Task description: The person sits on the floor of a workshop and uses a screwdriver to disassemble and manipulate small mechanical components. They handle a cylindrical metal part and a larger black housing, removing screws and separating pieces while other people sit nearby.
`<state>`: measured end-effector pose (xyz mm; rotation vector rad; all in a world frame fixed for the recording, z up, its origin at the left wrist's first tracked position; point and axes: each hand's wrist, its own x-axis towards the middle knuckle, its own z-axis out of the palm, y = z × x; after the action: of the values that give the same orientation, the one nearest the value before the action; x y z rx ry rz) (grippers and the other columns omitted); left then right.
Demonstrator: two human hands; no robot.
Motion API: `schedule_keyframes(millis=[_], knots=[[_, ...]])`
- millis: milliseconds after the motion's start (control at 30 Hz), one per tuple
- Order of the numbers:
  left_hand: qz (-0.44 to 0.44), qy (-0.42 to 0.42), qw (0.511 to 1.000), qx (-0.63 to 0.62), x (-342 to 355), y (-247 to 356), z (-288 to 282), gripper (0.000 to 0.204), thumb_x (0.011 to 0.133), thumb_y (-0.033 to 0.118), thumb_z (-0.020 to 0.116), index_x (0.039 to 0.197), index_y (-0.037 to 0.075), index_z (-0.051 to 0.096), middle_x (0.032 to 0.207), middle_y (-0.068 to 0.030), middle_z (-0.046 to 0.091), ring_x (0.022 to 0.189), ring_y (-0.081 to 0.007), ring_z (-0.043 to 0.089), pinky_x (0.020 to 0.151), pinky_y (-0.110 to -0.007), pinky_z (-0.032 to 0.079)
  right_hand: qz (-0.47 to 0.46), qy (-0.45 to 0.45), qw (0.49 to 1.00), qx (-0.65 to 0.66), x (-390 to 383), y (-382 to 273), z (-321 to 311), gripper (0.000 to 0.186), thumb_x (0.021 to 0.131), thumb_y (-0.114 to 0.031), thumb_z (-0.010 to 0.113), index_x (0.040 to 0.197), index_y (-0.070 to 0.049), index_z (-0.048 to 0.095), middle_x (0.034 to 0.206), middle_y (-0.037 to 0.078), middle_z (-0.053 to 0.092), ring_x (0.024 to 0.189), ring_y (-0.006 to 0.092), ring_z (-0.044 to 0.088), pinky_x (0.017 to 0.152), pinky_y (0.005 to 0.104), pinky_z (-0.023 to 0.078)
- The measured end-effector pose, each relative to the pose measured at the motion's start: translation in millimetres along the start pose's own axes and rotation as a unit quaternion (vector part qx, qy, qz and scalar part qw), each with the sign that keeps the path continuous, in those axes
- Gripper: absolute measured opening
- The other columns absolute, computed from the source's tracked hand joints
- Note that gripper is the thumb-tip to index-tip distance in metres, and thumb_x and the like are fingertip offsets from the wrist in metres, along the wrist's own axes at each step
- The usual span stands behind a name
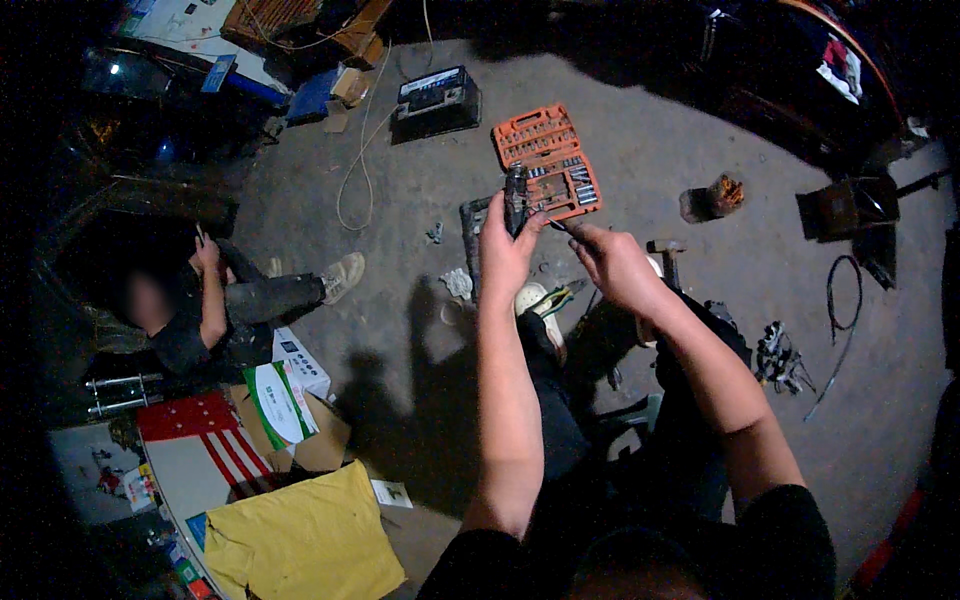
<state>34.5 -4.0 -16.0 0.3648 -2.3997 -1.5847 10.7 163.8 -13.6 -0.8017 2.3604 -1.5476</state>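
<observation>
The left hand (506,248) is wrapped around a black part (516,198), its lower end hidden, at ten o'clock from the right hand (618,268), whose fingers are curled, their contents impossible to tell. At one o'clock, the part hides some of an orange case (540,152).

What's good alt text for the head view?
A person's left hand holds a dark elongated part, the right hand close beside it, near an open orange socket-set case. A car battery stands left of the case; another person sits farther left.
</observation>
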Motion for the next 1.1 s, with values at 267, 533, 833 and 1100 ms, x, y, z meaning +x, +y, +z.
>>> schedule_keyframes(millis=[267, 533, 833, 1100], knots=[[-0.051, 0.026, 0.995, -0.078, -2.1, -6.4, -1.4, 0.041, 0.08, 0.023, 0.069, 0.109, 0.0, 0.051, 0.093, -0.007, 0.062, 0.083, -0.0153, 0.056, 0.077, -0.029, 0.045, 0.037, 0.022, 0.998, -0.054, -7.9, 5.1, 25.8, 0.033, 0.083, -0.01, 0.054, 0.115, -0.007, 0.054, 0.08, 0.024, 0.059, 0.075, 0.042, 0.057, 0.064, 0.0484, 0.045], [-0.095, 0.045, 0.978, -0.18, 0.1, -8.1, 0.3, 0.028, 0.082, 0.013, 0.067, 0.103, 0.004, 0.051, 0.081, 0.001, 0.056, 0.065, -0.0069, 0.049, 0.055, -0.021, 0.042, 0.004, 0.074, 0.994, -0.079, -10.1, 1.0, 39.4, 0.034, 0.082, -0.005, 0.054, 0.116, -0.004, 0.053, 0.08, 0.024, 0.058, 0.074, 0.0416, 0.056, 0.062, 0.0461, 0.045], [-0.092, 0.068, 0.966, -0.232, -1.7, -11.0, -7.5, 0.024, 0.084, 0.016, 0.064, 0.101, 0.003, 0.052, 0.08, 0.0005, 0.057, 0.063, -0.0071, 0.048, 0.055, -0.023, 0.04, -0.011, 0.066, 0.985, -0.156, -7.9, 4.5, 54.2, 0.054, 0.076, -0.002, 0.055, 0.128, -0.012, 0.045, 0.084, 0.02, 0.059, 0.071, 0.0383, 0.059, 0.061, 0.0468, 0.048], [-0.12, 0.081, 0.939, -0.312, -4.9, -11.9, -4.8, 0.017, 0.088, 0.019, 0.06, 0.096, 0.005, 0.054, 0.082, 0.0013, 0.057, 0.062, -0.0059, 0.048, 0.053, -0.021, 0.039, -0.033, 0.072, 0.988, -0.13, 1.2, -3.2, 61.1, 0.045, 0.08, -0.002, 0.052, 0.124, -0.01, 0.047, 0.086, 0.022, 0.059, 0.072, 0.0397, 0.059, 0.063, 0.0468, 0.048]])
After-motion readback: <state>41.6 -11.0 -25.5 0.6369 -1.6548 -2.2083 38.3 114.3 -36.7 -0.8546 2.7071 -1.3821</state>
